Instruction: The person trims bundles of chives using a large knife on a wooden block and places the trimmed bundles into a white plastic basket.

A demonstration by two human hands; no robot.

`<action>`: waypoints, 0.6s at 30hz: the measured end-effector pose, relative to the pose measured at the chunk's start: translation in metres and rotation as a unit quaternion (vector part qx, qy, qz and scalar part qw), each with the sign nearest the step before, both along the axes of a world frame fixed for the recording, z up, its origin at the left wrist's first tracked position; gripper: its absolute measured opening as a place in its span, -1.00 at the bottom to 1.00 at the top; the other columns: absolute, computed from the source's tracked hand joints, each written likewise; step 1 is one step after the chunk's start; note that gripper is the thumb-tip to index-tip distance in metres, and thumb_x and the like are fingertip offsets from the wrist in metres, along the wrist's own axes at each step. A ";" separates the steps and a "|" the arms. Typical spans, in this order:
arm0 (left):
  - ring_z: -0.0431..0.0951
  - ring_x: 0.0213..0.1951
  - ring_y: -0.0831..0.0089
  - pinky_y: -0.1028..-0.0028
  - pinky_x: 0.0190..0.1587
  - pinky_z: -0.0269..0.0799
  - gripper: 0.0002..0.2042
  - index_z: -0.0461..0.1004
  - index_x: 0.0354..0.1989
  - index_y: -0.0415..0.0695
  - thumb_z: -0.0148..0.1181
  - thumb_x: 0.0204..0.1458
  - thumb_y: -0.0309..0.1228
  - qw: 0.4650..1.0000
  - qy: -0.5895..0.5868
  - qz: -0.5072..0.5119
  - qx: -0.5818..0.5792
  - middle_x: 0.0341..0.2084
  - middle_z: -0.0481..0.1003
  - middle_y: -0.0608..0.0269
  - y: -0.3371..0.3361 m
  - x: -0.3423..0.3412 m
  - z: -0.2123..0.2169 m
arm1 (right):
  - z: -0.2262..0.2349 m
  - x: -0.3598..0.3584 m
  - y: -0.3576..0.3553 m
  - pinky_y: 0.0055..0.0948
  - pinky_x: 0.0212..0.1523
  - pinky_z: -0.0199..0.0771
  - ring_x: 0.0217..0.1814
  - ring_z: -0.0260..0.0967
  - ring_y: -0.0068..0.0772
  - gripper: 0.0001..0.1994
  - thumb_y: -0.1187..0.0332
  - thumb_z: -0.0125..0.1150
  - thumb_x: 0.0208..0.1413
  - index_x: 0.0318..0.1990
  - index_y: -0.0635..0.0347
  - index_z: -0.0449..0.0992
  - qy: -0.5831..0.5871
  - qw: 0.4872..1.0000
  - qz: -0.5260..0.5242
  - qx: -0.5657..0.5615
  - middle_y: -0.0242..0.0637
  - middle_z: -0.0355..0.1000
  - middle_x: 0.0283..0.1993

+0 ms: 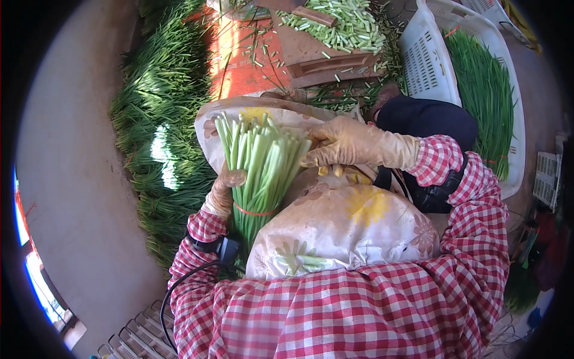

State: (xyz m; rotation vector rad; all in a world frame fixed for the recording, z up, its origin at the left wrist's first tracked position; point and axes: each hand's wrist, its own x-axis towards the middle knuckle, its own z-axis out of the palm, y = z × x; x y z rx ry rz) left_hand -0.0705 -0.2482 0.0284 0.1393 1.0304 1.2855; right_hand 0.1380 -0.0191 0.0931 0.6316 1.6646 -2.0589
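Observation:
An upright bunch of garlic chives (258, 157), pale cut ends up and green leaves down, stands over my lap. A red rubber band (252, 211) circles its lower part. My left hand (223, 190), in a tan rubber glove, grips the bunch from the left, thumb across the stalks. My right hand (353, 145), gloved the same way, has thumb and forefinger at the right side of the pale stalks; its lower fingers are curled. Where its fingertips meet the stalks is partly hidden. A flowered apron (353, 221) covers my lap beneath both hands.
A long heap of chives (161, 102) lines the left, beside a pale wall (72, 149). Ahead, a wooden block (332, 64) bears chopped stalk ends (353, 27), near a red-orange surface (248, 57). A white plastic crate (426, 54) with banded chives stands at right.

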 end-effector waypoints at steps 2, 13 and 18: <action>0.39 0.04 0.26 0.33 0.10 0.31 -0.16 0.02 0.28 -0.11 0.17 -0.34 -0.50 1.000 0.013 -0.019 -0.004 0.06 0.32 0.11 0.012 0.017 0.030 | -0.003 0.003 -0.002 -0.60 -0.64 0.32 -0.61 0.30 -0.65 -0.69 0.09 0.27 -0.01 -0.31 0.16 0.54 0.015 1.000 -0.011 -0.008 -0.43 0.44 -0.55; 0.30 0.11 0.15 0.20 0.18 0.20 -0.02 -0.05 0.28 -0.13 0.32 -0.48 -0.48 0.995 0.078 -0.055 -0.039 0.09 0.28 0.07 0.011 0.033 0.063 | 0.027 0.017 -0.012 -0.23 -0.34 0.36 -0.35 0.38 -0.03 -0.79 0.22 0.15 0.03 -0.43 0.19 0.47 0.259 0.920 0.072 0.287 -0.06 0.41 -0.42; 0.27 0.14 0.34 0.37 0.19 0.15 0.11 -0.03 0.25 -0.25 0.58 -0.55 -0.26 0.977 0.137 -0.162 0.009 0.09 0.29 0.15 0.022 0.039 0.070 | 0.024 0.016 -0.007 -0.32 -0.35 0.37 -0.42 0.40 -0.09 -0.83 0.28 0.15 0.02 -0.38 0.20 0.49 0.240 0.942 0.051 0.228 -0.03 0.42 -0.44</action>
